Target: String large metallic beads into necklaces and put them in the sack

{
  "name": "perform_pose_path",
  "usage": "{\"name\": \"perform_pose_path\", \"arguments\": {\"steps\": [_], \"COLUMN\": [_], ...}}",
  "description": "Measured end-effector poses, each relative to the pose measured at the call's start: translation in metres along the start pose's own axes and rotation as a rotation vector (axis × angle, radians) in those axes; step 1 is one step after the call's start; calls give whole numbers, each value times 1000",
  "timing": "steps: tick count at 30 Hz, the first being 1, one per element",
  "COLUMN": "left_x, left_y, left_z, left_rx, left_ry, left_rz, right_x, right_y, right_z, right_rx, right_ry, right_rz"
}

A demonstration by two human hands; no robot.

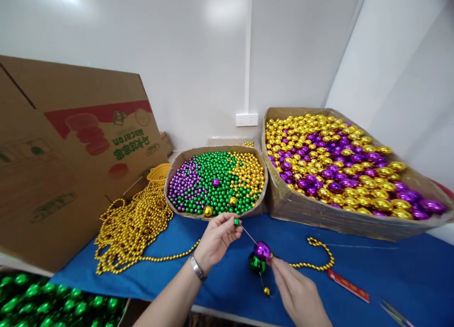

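My left hand [218, 237] pinches a small green bead [236, 221] in front of the middle box. From that bead a thin string [249, 234] runs down to a large shiny purple ball [262, 251], which the fingers of my right hand [296, 287] grip at its right side. Just under it hangs a large green ball [256, 263], and lower down a small gold bead [266, 291] sits at the string's end. A gold bead strand [312, 266] lies beyond my right hand, its far end curling back.
A box of small purple, green and gold beads [216, 164] stands ahead. To the right, a larger box holds gold and purple balls [340, 161]. Heaped gold strands [135, 228] lie left by a tall carton [78, 166]. A red strip [348, 285] and scissors [395, 313] lie right.
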State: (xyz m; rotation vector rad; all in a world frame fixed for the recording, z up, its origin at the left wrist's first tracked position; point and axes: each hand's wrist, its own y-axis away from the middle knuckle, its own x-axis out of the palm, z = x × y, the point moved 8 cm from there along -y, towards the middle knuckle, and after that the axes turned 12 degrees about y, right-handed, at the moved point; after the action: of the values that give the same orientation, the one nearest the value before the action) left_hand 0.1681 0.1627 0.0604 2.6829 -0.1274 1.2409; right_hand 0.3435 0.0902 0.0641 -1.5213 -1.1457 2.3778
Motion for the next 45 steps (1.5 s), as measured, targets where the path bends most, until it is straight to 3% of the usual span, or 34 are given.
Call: {"name": "perform_pose_path", "arguments": {"steps": [9, 17, 21, 25, 27, 29, 32, 36, 38, 42, 45], "left_x": [-11, -8, 7, 24, 23, 18, 13, 9, 5, -2, 0], "left_y": [2, 9, 5, -27, -52, -73, -84, -71, -58, -33, -19], "left_z": [7, 5, -11, -39, -41, -39, -35, -36, -36, -21, -12], "left_rx": [31, 160, 321, 570, 546, 485, 465, 462, 396, 154, 124], "left_ry": [67, -87, -488, -1204, -1481, -1569, -1508, -1351, -1056, -199, -29], "left_rz": [-85, -89, 20, 53, 43, 43, 35, 9, 3, -19, -47], "right_x": [3, 7, 10, 9, 10, 10, 9, 7, 7, 8, 9], "right_y": [4, 6, 9, 8, 7, 7, 7, 8, 8, 8, 8], "right_z": [5, 4, 3, -3, -5, -5, -6, -7, -8, -5, -1], "right_rx": [-34, -38, -39, -12, -8, -13, -12, 2, 15, 21, 10], "right_ry": [53, 101, 123, 156, 172, 183, 185, 174, 155, 129, 128], "right_rz": [-2, 29, 8, -23, -27, -31, -36, -38, -31, -18, 2]}}
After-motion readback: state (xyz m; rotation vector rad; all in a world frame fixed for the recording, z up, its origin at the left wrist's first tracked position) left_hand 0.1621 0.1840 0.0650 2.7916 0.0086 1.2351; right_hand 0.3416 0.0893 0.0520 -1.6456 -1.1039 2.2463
